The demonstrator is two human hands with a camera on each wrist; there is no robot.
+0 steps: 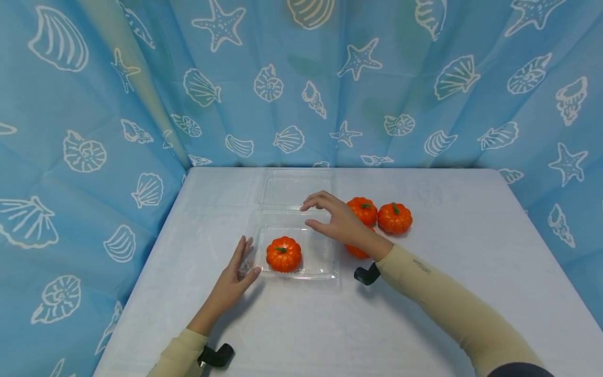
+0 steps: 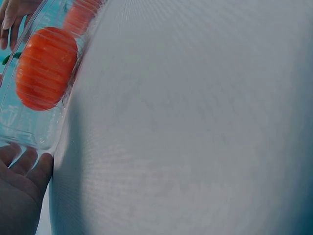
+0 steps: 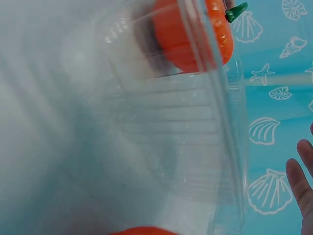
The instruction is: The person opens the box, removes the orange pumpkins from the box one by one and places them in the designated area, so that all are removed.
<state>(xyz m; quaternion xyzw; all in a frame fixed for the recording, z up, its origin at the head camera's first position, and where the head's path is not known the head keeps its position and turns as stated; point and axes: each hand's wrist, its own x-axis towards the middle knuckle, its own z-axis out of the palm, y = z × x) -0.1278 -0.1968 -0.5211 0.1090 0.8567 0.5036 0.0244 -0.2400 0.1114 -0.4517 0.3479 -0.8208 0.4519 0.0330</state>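
Note:
A clear plastic clamshell box lies open on the table, its lid folded back. Inside its front left part sits one small orange pumpkin with a green stem, also seen through the box wall in the left wrist view as a ribbed pumpkin. My left hand rests at the box's left side, fingers extended and thumb near the front corner. Over the box's right side hovers my right hand, with bent fingers, thumb apart and nothing held.
Right of the box are more orange pumpkins: one at the back, one farther right, and one partly hidden by my right forearm. A white cloth covers the table. A blue shell-patterned curtain hangs behind and at both sides.

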